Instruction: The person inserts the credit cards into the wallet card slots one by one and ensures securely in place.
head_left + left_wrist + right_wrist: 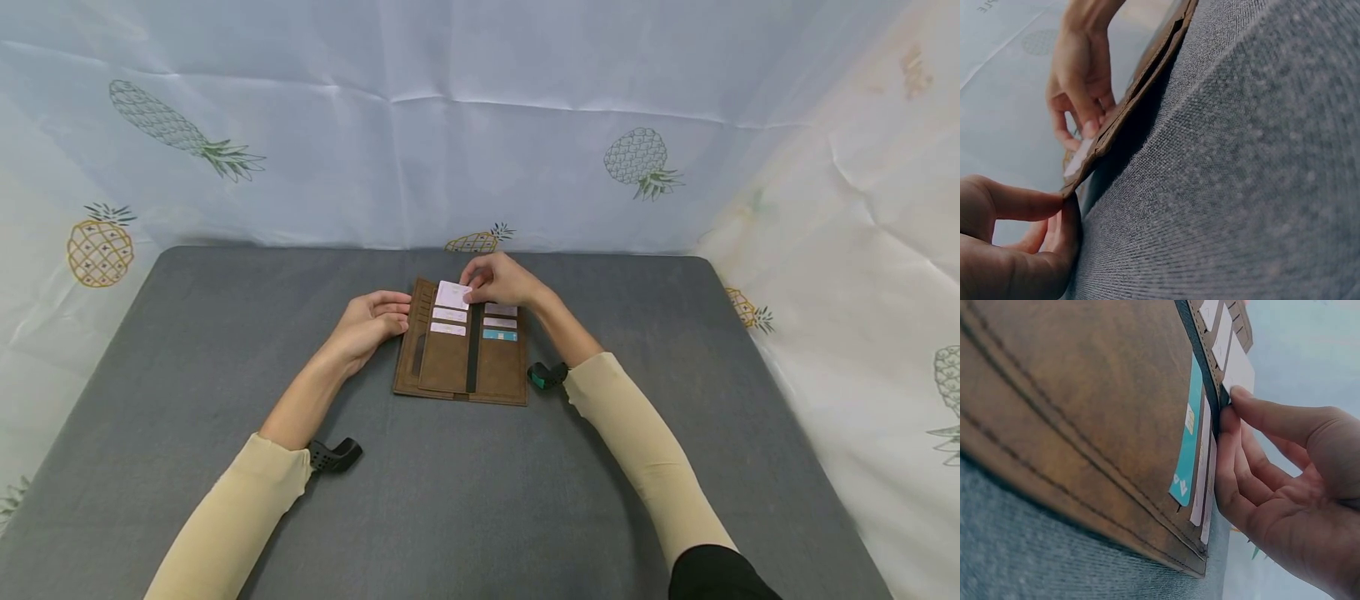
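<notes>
A brown leather wallet (pixel 448 365) lies unfolded on the grey table, with a dark strap (pixel 473 354) down its middle. Pale cards sit in slots on both halves, and a teal card (pixel 1189 447) shows in the lowest slot of the right half. My right hand (pixel 504 280) pinches the corner of a white card (pixel 1239 364) between thumb and index finger; this card stands well out of the top left slot. My left hand (pixel 367 327) pinches the wallet's left edge between thumb and fingers, which the left wrist view shows slightly raised from the cloth.
The grey cloth-covered table (pixel 450 492) extends around the wallet on all sides. A white curtain (pixel 420 167) with pineapple prints hangs behind it. Black wrist cameras sit on both wrists, the left one (pixel 336 455) close above the cloth.
</notes>
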`<move>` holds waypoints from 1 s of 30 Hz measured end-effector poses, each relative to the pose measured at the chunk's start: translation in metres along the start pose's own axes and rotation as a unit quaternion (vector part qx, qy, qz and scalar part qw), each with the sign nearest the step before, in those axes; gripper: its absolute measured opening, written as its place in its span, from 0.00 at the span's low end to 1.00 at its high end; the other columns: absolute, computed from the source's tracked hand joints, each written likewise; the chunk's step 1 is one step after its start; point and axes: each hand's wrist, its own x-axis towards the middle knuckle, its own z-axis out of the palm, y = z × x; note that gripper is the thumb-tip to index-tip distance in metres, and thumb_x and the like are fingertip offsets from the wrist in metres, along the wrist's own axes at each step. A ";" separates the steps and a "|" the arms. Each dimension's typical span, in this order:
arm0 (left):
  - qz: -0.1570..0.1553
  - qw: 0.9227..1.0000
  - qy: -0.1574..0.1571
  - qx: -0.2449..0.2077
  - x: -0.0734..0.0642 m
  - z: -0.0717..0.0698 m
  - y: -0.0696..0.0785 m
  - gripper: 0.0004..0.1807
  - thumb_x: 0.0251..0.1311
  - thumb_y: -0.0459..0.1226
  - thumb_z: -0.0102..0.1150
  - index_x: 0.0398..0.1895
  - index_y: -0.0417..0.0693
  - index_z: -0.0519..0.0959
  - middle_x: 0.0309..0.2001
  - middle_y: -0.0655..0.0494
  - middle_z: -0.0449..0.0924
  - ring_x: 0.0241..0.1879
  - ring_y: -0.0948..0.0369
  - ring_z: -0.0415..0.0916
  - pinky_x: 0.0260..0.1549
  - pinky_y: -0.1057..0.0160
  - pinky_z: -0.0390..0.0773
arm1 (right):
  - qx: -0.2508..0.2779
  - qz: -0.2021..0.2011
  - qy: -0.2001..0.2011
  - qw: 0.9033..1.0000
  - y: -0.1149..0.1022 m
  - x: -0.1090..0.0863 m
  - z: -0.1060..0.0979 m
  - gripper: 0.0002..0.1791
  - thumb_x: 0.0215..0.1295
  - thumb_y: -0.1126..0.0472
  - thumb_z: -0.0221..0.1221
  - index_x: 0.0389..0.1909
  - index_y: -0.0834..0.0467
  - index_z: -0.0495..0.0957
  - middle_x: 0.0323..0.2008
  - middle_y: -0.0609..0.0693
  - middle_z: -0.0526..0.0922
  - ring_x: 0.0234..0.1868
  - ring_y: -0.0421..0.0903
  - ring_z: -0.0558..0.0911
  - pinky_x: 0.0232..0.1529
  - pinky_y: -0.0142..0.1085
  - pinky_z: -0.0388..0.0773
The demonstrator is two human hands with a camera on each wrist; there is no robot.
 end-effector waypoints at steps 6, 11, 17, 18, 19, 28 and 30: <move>0.001 1.000 0.003 0.003 -0.001 0.000 0.001 0.30 0.69 0.19 0.50 0.76 0.30 0.68 0.66 0.37 0.73 0.49 0.64 0.78 0.49 0.76 0.84 | -0.006 -0.022 -0.008 1.000 -0.001 0.000 0.001 0.08 0.70 0.70 0.71 0.46 0.67 0.86 0.32 0.51 0.88 0.32 0.40 0.83 0.38 0.31 0.79; 0.001 1.000 0.006 -0.001 -0.001 0.000 0.001 0.30 0.69 0.19 0.51 0.75 0.29 0.68 0.64 0.38 0.73 0.48 0.65 0.78 0.48 0.76 0.84 | -0.007 -0.033 -0.026 0.999 -0.003 -0.001 0.001 0.07 0.69 0.71 0.70 0.45 0.68 0.86 0.36 0.57 0.89 0.34 0.40 0.84 0.39 0.31 0.81; 0.001 1.000 0.005 -0.001 -0.001 0.000 0.000 0.30 0.70 0.19 0.51 0.76 0.29 0.68 0.63 0.40 0.74 0.49 0.65 0.78 0.49 0.76 0.84 | -0.047 -0.046 -0.064 0.996 -0.006 -0.001 0.001 0.05 0.73 0.70 0.67 0.45 0.68 0.87 0.44 0.61 0.91 0.42 0.45 0.89 0.47 0.35 0.87; 0.002 1.000 0.004 -0.001 -0.001 0.000 0.000 0.30 0.70 0.19 0.51 0.76 0.29 0.68 0.63 0.41 0.73 0.49 0.65 0.78 0.49 0.76 0.84 | -0.054 -0.045 -0.067 0.995 -0.006 -0.001 0.001 0.05 0.73 0.70 0.67 0.46 0.67 0.88 0.45 0.61 0.91 0.43 0.46 0.89 0.49 0.36 0.88; 0.003 1.000 0.003 -0.001 -0.001 0.000 0.000 0.30 0.70 0.19 0.51 0.76 0.29 0.68 0.63 0.41 0.73 0.49 0.65 0.78 0.49 0.76 0.84 | -0.059 -0.043 -0.066 0.995 -0.006 -0.002 0.002 0.05 0.74 0.69 0.67 0.46 0.66 0.88 0.46 0.61 0.91 0.44 0.48 0.90 0.51 0.38 0.88; 0.005 1.000 -0.004 0.003 0.000 -0.001 -0.001 0.30 0.70 0.19 0.51 0.76 0.29 0.67 0.64 0.40 0.73 0.50 0.65 0.78 0.50 0.76 0.83 | -0.089 -0.031 -0.053 0.994 -0.006 -0.007 0.005 0.06 0.76 0.66 0.66 0.46 0.62 0.90 0.49 0.59 0.92 0.48 0.52 0.91 0.55 0.43 0.89; 0.005 1.000 -0.004 0.006 0.000 -0.002 -0.002 0.30 0.71 0.20 0.51 0.76 0.29 0.67 0.65 0.39 0.73 0.49 0.66 0.78 0.50 0.76 0.83 | -0.088 -0.032 -0.051 0.994 -0.006 -0.007 0.005 0.06 0.76 0.66 0.66 0.46 0.62 0.90 0.49 0.59 0.92 0.48 0.53 0.91 0.55 0.43 0.89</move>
